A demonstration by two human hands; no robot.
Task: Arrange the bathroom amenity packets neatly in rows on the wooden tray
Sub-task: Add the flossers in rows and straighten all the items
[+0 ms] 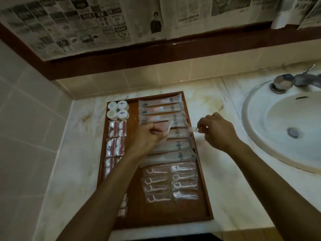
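A wooden tray (202, 193) lies on the marble counter. Long toothbrush packets (159, 102) fill its upper right in a stacked row. Floss-pick packets (185, 186) sit below them in two columns. Round white containers (118, 110) stand at the top left, with cotton-swab packets (116, 129) in a column beneath. My left hand (145, 138) hovers over the middle of the tray and pinches one end of a clear toothbrush packet (180, 130). My right hand (217, 131) pinches the packet's other end just past the tray's right rim.
A white sink (278, 122) with a chrome tap (284, 82) sits to the right. The marble counter (78, 153) surrounds the tray. Tiled walls rise at the left and back, below a newspaper-covered mirror (104, 23) in a dark red frame.
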